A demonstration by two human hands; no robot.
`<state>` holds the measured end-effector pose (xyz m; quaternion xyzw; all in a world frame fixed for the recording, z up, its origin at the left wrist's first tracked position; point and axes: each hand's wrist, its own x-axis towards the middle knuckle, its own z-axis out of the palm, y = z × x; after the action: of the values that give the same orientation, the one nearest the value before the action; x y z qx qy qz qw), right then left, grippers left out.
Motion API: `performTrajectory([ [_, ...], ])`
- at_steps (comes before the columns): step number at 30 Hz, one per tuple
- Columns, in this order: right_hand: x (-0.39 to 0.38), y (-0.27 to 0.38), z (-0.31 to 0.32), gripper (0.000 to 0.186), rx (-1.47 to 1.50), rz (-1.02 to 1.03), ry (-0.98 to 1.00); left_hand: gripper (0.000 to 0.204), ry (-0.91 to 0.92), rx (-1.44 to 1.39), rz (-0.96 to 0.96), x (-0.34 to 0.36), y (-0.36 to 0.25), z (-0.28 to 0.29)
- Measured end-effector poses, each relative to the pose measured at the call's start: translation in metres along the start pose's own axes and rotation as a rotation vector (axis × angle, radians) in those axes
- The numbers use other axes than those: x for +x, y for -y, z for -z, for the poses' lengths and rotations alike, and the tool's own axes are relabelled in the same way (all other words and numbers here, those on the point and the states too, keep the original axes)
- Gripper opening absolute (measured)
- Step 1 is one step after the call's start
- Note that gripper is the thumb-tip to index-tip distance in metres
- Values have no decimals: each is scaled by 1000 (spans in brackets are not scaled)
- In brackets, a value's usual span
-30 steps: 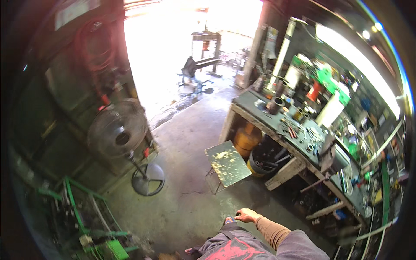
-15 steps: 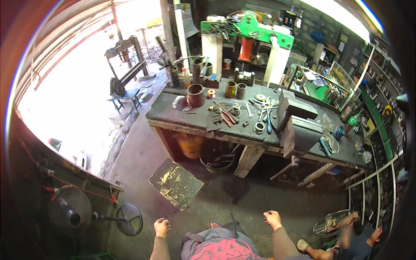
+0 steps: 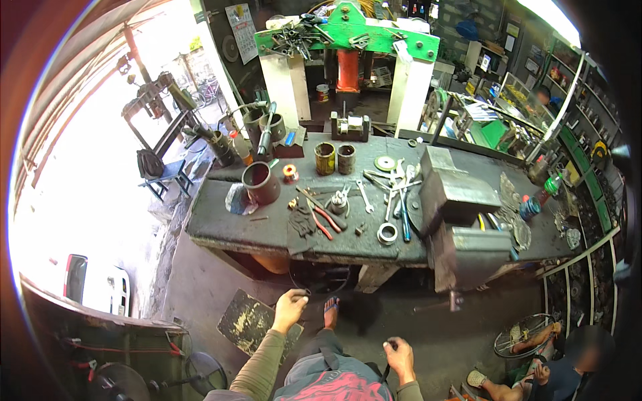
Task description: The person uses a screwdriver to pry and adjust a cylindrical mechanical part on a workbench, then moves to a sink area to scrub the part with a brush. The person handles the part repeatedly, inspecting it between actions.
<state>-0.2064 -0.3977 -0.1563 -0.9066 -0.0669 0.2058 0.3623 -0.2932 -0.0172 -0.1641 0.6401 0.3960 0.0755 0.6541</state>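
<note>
My left hand [image 3: 291, 311] is raised in front of the workbench [image 3: 221, 224], over a paint-flecked board [image 3: 244, 321] on the floor. Its fingers are curled together, with a small dark patch at the tips that I cannot make out. My right hand [image 3: 400, 359] is lower and closer to my body, its fingers closed too; something dark shows at them, too small to name. Nearest on the bench lie red-handled pliers [image 3: 326, 220] on a dark glove [image 3: 302, 222], a metal ring [image 3: 387, 232], a blue-handled screwdriver [image 3: 405, 224] and several wrenches [image 3: 364, 196].
A large bench vise [image 3: 461, 200] juts over the bench's front edge. Cans [image 3: 325, 159] and a brown pipe piece [image 3: 261, 184] stand on top. Behind rises a green-and-white press [image 3: 348, 30]. At lower right a person [image 3: 562, 367] sits beside a wheel [image 3: 525, 334].
I have moved closer to the bench, with one foot stepping forward. My left hand has risen toward the bench; my right hand has come in nearer my body and lower.
</note>
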Motion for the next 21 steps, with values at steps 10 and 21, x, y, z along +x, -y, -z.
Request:
performTrajectory([
  [10, 233, 211, 25, 72, -425, 338, -289, 55, -100, 557, -878, 221, -280, -70],
  [21, 264, 225, 8, 67, -499, 225, -303, 27, 191, 1592, -1088, 403, -355, -162],
])
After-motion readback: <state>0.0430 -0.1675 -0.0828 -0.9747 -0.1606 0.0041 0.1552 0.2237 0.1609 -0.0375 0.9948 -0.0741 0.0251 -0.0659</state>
